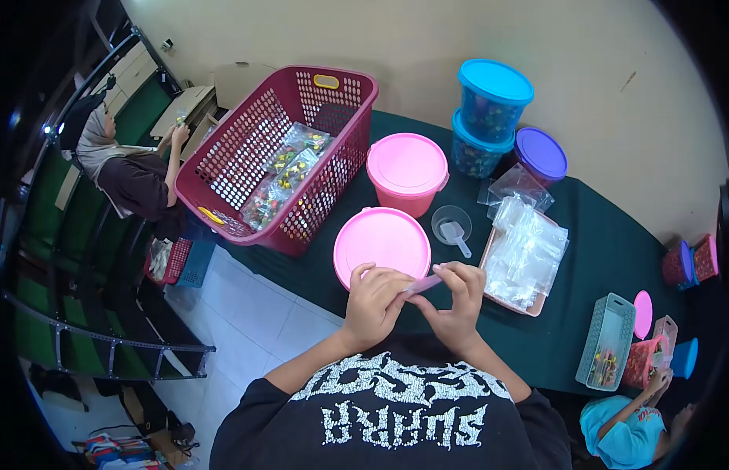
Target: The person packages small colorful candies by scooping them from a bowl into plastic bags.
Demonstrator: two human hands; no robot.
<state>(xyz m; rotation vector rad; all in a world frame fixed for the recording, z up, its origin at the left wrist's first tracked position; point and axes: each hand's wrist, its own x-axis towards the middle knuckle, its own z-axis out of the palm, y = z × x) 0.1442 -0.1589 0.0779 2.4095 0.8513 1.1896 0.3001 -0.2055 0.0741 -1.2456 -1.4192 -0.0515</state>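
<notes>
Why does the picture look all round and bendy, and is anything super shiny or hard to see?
Head view: black corners and a curved-looking shelf rack, probably from a very wide lens; head view: white glare on the clear bags; head view: the pinkish strip is too small to read details.

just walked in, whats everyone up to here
The left hand and right hand pinch a thin pinkish item, too small to identify, by the nearer pink-lidded tub. A maroon basket holds filled bags; a tray of clear bags lies to the right. One person at far left and another person at lower right are handling things too.
</notes>
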